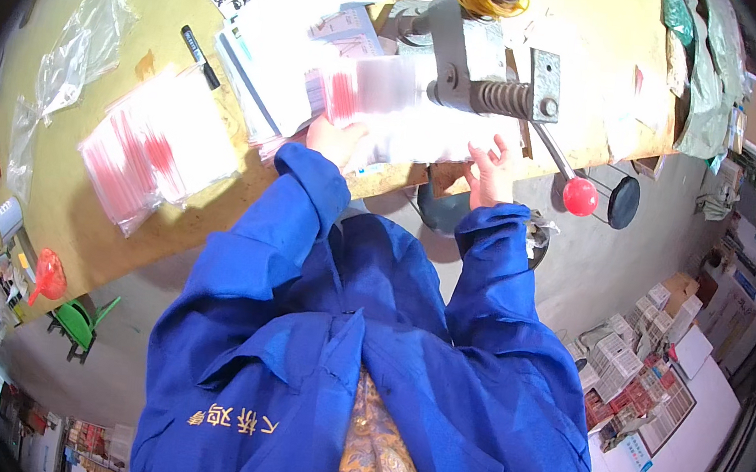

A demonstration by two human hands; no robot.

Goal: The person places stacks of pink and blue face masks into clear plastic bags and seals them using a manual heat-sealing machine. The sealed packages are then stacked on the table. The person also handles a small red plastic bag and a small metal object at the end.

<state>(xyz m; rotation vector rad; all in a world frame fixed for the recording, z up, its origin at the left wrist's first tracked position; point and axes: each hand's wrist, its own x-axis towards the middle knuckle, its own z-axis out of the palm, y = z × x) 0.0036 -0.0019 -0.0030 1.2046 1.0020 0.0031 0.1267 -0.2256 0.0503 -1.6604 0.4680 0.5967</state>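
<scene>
A transparent plastic bag [388, 85] with pink-red strips at its left end lies near the table's front edge, partly under a grey hand press [470, 57]. My left hand [333, 142] is closed at the bag's lower left part, its fingers partly lost in glare. By the right end of the bag, below the press's spring, my right hand [492, 172] has its fingers spread and holds nothing that I can see. The press's lever ends in a red ball knob [580, 196], just right of that hand.
Packs of pink strips in transparent bags [159, 147] lie to the left, with a black marker [200, 57] behind them. Stacked printed sheets [261, 76] stand beside my left hand. A round black stool [623, 203] and stacked crates [623, 363] are on the floor at right.
</scene>
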